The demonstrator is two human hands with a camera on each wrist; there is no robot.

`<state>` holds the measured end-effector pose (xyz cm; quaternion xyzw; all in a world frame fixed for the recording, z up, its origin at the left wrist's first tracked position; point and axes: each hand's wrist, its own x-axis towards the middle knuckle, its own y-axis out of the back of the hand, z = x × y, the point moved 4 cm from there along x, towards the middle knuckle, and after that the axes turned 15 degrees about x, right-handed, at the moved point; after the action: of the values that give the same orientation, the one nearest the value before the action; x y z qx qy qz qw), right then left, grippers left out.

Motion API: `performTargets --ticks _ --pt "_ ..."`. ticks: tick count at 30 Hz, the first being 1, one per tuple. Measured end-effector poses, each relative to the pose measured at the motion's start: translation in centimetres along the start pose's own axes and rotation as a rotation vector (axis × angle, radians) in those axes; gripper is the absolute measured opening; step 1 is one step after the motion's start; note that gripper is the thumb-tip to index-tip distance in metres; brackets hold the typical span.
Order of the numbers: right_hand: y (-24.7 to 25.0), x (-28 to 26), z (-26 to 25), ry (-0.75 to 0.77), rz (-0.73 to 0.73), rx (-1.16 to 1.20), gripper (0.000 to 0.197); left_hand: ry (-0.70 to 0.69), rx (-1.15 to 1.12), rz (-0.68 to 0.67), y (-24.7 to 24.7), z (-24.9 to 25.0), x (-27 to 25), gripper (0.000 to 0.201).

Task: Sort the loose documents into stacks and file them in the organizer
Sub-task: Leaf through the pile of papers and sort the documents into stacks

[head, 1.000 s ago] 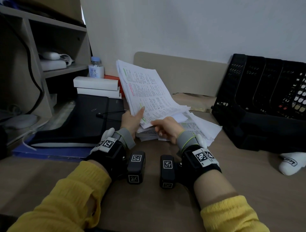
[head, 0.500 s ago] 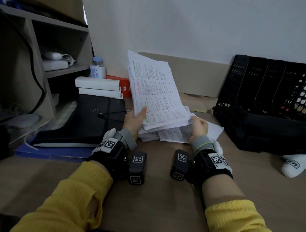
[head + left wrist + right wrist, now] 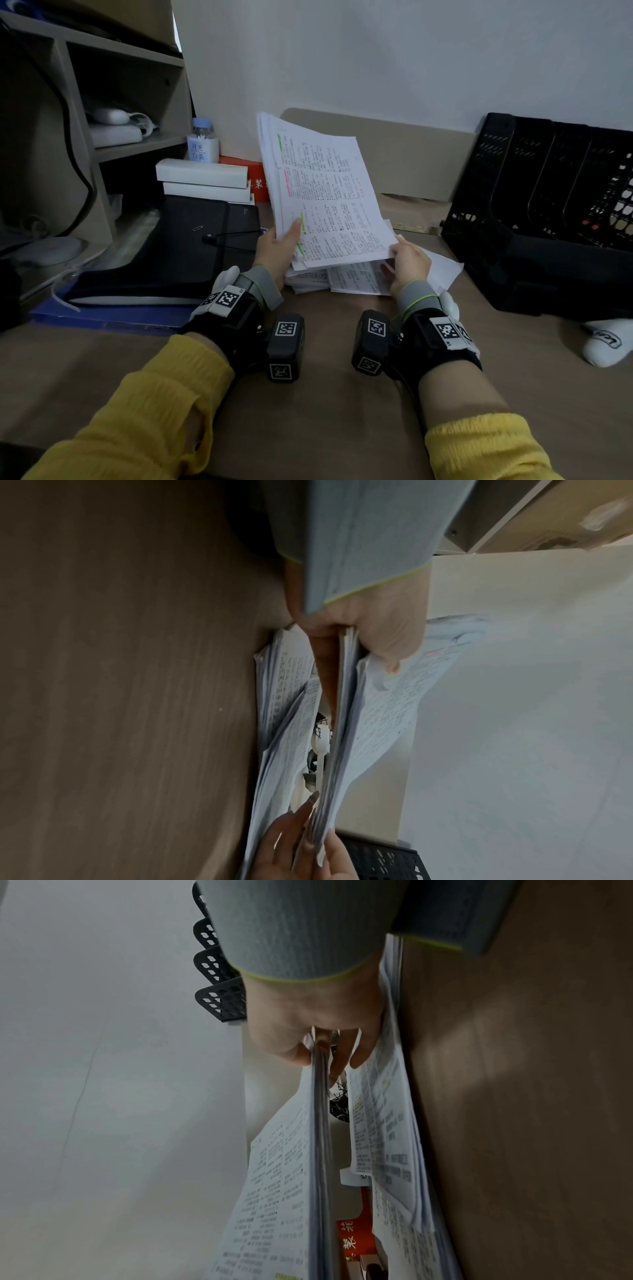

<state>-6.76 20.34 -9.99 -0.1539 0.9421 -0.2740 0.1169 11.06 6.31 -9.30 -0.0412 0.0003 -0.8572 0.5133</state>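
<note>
fingers of left hand (image 3: 276, 251), right hand (image 3: 409, 262) pinch raised documents (image 3: 329, 202).

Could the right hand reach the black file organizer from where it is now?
Probably yes. The organizer stands on the desk just right of the right hand, with nothing between them, but that hand and the left hand are both gripping the lifted stack of papers.

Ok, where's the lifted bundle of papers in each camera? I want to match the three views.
Head: lifted bundle stands tilted at centre, left hand and right hand gripping its lower corners.
Left wrist: it runs edge-on down the middle, below the thumb.
Right wrist: edge-on from the thumb to the bottom edge.
Shared landmark: the black organizer, at the bottom edge of the left wrist view and top left of the right wrist view.
</note>
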Motion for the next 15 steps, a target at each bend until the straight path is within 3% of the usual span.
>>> performTargets --ticks 4,9,15 --pt "-0.2 -0.3 0.2 -0.098 -0.067 0.072 0.010 -0.001 -0.016 -0.090 -0.4 0.1 -0.2 0.027" --pt "-0.1 -0.4 0.5 -0.104 -0.138 0.125 0.032 -0.023 0.004 -0.131 -0.8 0.5 -0.5 0.041" --pt "-0.9 -1.0 -0.3 0.044 -0.223 0.152 0.024 -0.056 0.033 -0.092 -0.7 0.3 -0.2 0.036"
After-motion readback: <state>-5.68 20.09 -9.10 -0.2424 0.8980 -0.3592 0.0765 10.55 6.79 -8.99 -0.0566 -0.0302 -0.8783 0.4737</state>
